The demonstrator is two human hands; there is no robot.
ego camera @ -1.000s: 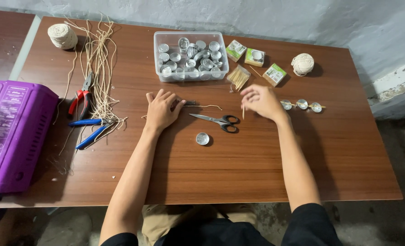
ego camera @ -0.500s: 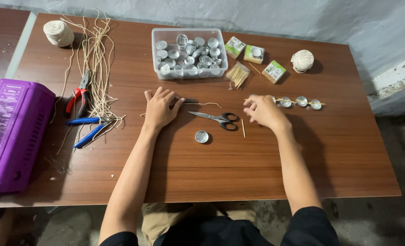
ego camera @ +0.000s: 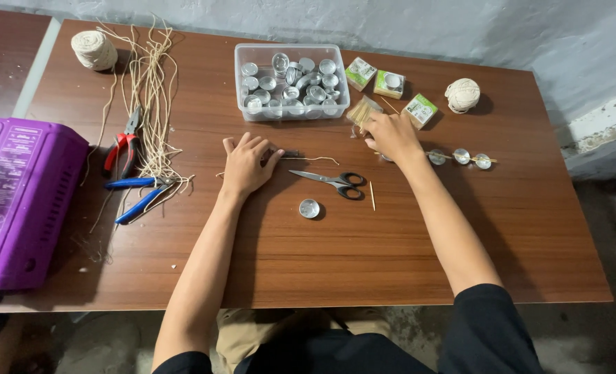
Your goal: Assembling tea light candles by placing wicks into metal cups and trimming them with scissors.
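As the right hand closed on the thin, light, likely brittle sticks at upper centre, best pinched mid-length, the left hand lay flat, pinning a limp wick.

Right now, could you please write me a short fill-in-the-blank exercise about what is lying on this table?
1. The clear plastic tub is full of small metal ____.
2. The scissors lie between the left hand and a thin wooden ____.
3. The right hand reaches into a bundle of wooden ____.
4. The case at the table's left end is coloured ____.

Missing words: cups; stick; sticks; purple
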